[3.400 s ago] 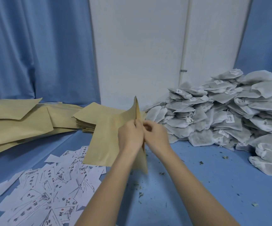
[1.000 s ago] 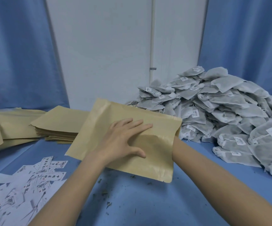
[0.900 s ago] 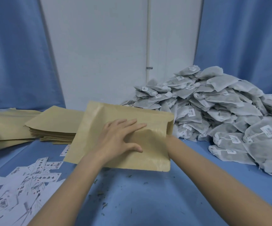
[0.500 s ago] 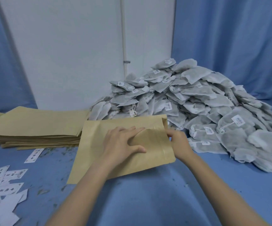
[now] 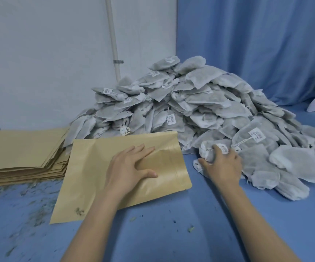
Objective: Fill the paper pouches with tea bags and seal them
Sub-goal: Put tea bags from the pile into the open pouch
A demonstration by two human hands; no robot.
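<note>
A brown paper pouch (image 5: 88, 173) lies flat on the blue table, its mouth pointing right toward the tea bags. My left hand (image 5: 130, 167) presses on it with straight, spread fingers. A big heap of grey-white tea bags (image 5: 200, 103) with small white tags fills the back right. At the heap's near edge my right hand (image 5: 222, 163) has its fingers curled round one tea bag (image 5: 206, 152), which still touches the pile.
A stack of empty brown pouches (image 5: 20, 148) sits at the left, just behind the flat pouch. Loose tea crumbs (image 5: 31, 207) litter the blue table (image 5: 162, 233) in front. A white wall and blue curtains close off the back.
My right hand has left the pouch's mouth and moved right to the heap, where it now grips a tea bag. The pouch has settled flat under my left hand.
</note>
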